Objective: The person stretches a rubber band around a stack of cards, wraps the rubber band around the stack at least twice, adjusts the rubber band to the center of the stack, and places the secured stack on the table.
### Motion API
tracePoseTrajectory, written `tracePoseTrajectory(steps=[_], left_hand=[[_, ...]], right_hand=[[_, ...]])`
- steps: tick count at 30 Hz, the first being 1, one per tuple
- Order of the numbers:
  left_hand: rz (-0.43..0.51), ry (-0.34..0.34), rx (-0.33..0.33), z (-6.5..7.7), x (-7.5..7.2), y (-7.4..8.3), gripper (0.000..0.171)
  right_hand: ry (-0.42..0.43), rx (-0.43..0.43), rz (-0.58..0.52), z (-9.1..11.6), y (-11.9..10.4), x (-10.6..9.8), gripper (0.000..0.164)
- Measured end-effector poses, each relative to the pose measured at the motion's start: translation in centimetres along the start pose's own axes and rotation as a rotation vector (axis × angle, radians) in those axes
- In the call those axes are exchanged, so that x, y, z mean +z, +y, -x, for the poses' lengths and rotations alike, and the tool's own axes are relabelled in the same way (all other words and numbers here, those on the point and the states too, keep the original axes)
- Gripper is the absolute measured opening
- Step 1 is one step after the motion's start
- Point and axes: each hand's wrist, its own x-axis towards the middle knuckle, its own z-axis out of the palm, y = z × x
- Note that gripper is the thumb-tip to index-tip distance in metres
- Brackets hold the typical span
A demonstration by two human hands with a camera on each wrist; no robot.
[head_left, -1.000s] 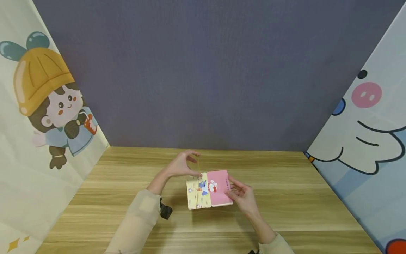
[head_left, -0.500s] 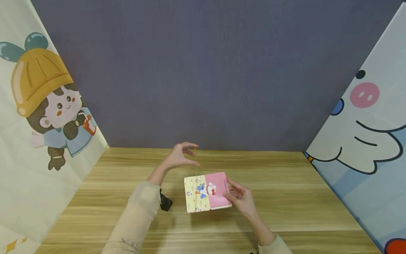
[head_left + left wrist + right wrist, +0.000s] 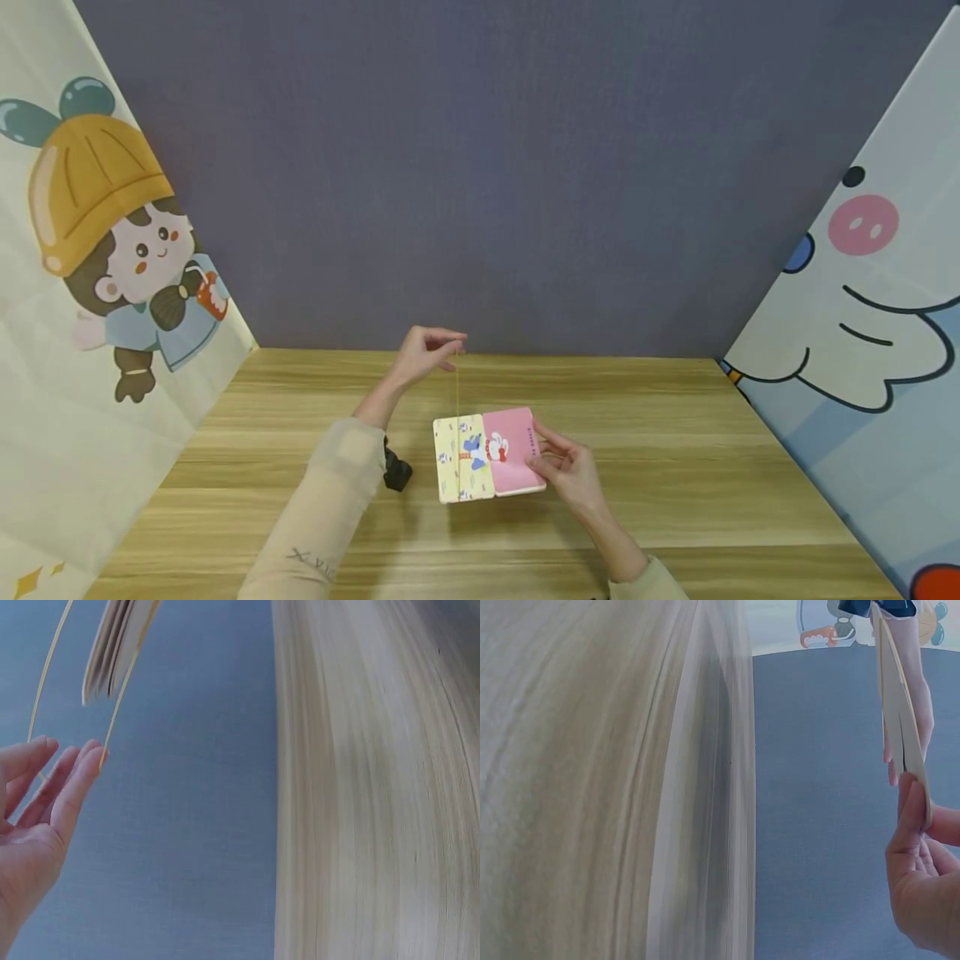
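Observation:
A small notebook (image 3: 513,471) is held spread above the table, its pink cover and yellow patterned cover facing up. My right hand (image 3: 576,479) pinches its pink right edge between thumb and fingers. From the yellow cover a thin yellow elastic band (image 3: 457,387) stretches away to my left hand (image 3: 422,354), which holds it at the fingertips beyond the notebook's far edge. In the left wrist view the band (image 3: 120,705) forms two strands at the fingers, with page edges (image 3: 116,645) above. The right wrist view shows the notebook (image 3: 901,712) edge-on.
The wooden table (image 3: 300,392) lies below both hands. A dark grey panel (image 3: 480,183) rises at its back edge. Printed cartoon sheets flank it, a capped child figure (image 3: 150,250) on the left and a white pig-nosed figure (image 3: 885,275) on the right.
My left hand has moved away from the notebook toward the back panel, drawing the elastic band longer, its fingers closing together. The notebook has shifted slightly left and nearer, still in my right hand.

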Motion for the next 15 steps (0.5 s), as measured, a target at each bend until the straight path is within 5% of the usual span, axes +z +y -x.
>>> tracePoseTrajectory(steps=[8, 15], left_hand=[[0.000, 0.000, -0.085, -0.6, 0.2, -2.3, 0.023], [-0.062, -0.049, -0.144, -0.5, 0.8, -1.2, 0.024]], right_hand=[[0.051, 0.001, 0.017, -0.1, 0.1, 0.2, 0.051], [0.082, -0.006, 0.017, -0.1, 0.2, 0.2, 0.050]])
